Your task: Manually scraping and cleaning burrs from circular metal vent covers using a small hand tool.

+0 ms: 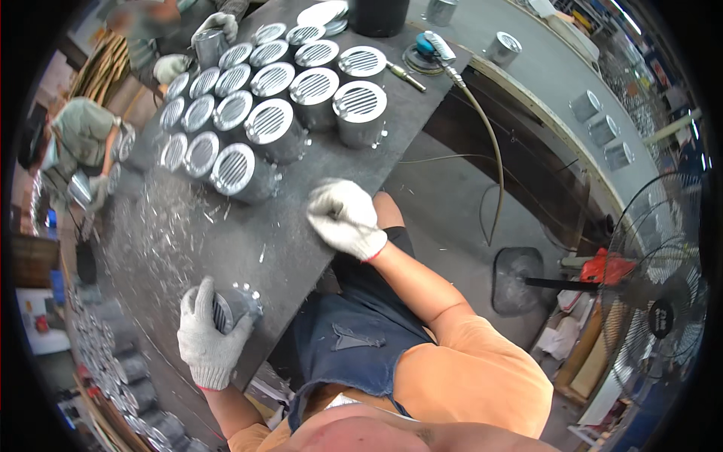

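Note:
My left hand [211,335], in a white knit glove, is wrapped round a short silver metal cylinder [242,303] near the table's front edge. The cylinder's slotted end faces left, and small bright tabs stick out around its other end. My right hand [346,218], gloved too, hovers over the edge of the dark table [248,233] with its fingers curled in. Whatever it may hold is hidden. Beyond it stand rows of like cylinders with slotted round tops, the nearest being one cylinder [235,170] to its left.
An air sander [433,51] with a hose lies at the table's far right corner. To the right, a conveyor [542,83] carries several cylinders, and a fan [663,316] stands nearby. Two people work across the table. Metal shavings [166,226] litter its top.

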